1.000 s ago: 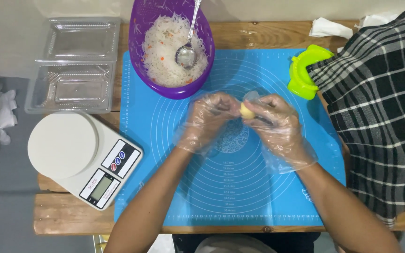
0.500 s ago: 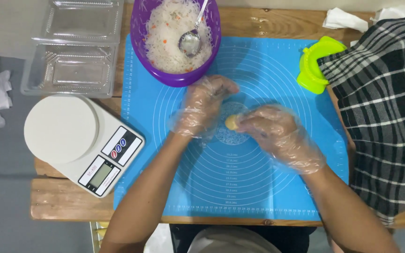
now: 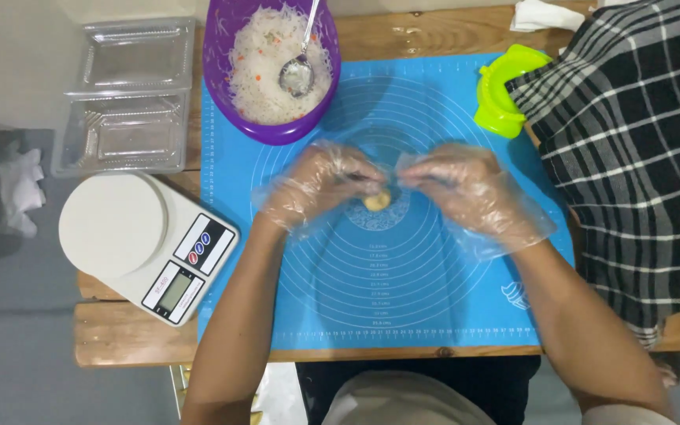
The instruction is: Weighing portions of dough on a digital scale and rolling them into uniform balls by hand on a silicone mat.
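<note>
Both my hands wear loose clear plastic gloves and meet over the middle of a blue silicone mat [image 3: 403, 283]. A small pale yellow dough piece [image 3: 377, 201] lies on the mat just under my fingertips. My left hand [image 3: 320, 185] curls its fingers at the dough's left side. From the right, my right hand [image 3: 466, 189] brings its fingertips close above the dough. Whether either hand grips the dough, I cannot tell. A purple bowl [image 3: 226, 94] of white shredded filling with orange bits stands beyond my left hand, with a metal spoon [image 3: 299, 67] resting in it.
A white kitchen scale [image 3: 139, 244] sits at the mat's left edge. An open clear plastic clamshell box [image 3: 123, 98] lies behind it. A lime green dumpling press [image 3: 501, 90] sits at the mat's far right, next to a black-and-white plaid cloth [image 3: 639, 157]. The wooden table [image 3: 120, 330] ends near me.
My hands lowered the dough from in front of me down to the mat's centre. The view shifted, so the bowl and scale sit slightly differently in frame.
</note>
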